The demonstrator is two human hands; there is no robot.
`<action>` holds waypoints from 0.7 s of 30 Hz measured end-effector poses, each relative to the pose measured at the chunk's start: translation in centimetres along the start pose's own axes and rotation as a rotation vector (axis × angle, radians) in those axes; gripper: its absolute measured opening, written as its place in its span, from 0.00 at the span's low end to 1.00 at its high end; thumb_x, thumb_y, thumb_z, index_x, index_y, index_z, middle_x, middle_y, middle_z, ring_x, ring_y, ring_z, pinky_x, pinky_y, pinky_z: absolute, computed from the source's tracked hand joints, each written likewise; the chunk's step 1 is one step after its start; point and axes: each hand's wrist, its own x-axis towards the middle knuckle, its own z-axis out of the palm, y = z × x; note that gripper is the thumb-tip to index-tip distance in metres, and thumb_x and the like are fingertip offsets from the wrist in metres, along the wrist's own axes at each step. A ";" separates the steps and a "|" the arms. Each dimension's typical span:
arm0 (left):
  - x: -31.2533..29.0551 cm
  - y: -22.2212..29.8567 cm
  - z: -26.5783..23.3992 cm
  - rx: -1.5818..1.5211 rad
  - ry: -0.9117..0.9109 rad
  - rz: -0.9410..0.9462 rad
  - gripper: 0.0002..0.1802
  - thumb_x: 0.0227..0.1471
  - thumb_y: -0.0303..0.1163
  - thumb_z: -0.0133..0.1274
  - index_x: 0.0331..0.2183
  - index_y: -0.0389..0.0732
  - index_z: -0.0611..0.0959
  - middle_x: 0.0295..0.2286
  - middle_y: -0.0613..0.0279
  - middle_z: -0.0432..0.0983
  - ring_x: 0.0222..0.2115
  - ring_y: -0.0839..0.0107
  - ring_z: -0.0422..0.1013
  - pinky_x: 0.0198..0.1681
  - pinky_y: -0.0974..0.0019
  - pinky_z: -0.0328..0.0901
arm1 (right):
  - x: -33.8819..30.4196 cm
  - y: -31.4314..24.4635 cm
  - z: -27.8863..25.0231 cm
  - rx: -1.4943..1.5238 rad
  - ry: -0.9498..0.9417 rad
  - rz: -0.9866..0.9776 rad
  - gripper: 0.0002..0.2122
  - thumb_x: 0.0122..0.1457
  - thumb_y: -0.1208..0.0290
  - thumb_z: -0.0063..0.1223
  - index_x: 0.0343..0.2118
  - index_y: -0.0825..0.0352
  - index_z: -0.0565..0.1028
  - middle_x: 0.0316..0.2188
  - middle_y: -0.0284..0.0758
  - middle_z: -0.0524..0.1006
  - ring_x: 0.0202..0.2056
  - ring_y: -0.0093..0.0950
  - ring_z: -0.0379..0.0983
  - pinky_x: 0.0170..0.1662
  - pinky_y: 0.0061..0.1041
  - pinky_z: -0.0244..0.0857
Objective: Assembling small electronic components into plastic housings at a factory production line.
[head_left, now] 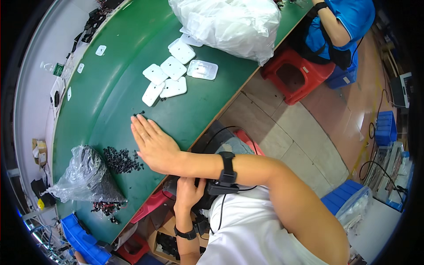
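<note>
Black bits [139, 114], R hand [152, 143] flat beside, green table [110, 84]

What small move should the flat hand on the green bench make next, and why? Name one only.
Probably sweep the right hand toward the pile of small black parts. It lies flat and open on the green bench, with a few stray black pieces at its fingertips, apart from that pile.

White short-sleeved shirt, black wristbands both wrists, cabled.
</note>
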 end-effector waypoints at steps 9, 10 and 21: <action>-0.9 1.0 -3.4 -0.013 0.119 -0.078 0.09 0.46 0.23 0.55 0.34 0.34 0.79 0.33 0.48 0.77 0.35 0.49 0.73 0.38 0.56 0.67 | 0.5 0.6 -3.4 0.267 0.018 -0.116 0.31 0.53 0.64 0.54 0.55 0.82 0.61 0.59 0.54 0.58 0.62 0.49 0.51 0.64 0.40 0.45; -0.8 1.3 -3.6 -0.072 0.121 -0.058 0.09 0.47 0.22 0.55 0.34 0.35 0.79 0.33 0.50 0.78 0.35 0.52 0.74 0.39 0.57 0.68 | -0.1 1.7 -5.2 0.175 0.049 -0.095 0.30 0.51 0.66 0.55 0.53 0.82 0.63 0.58 0.54 0.60 0.60 0.49 0.54 0.63 0.40 0.47; -1.6 2.1 -4.7 -0.109 0.383 0.061 0.09 0.45 0.19 0.55 0.33 0.36 0.81 0.30 0.55 0.78 0.31 0.58 0.75 0.37 0.61 0.69 | -1.5 2.4 -7.8 -0.181 -0.159 -0.016 0.36 0.52 0.57 0.58 0.56 0.81 0.59 0.60 0.53 0.55 0.61 0.53 0.51 0.60 0.47 0.48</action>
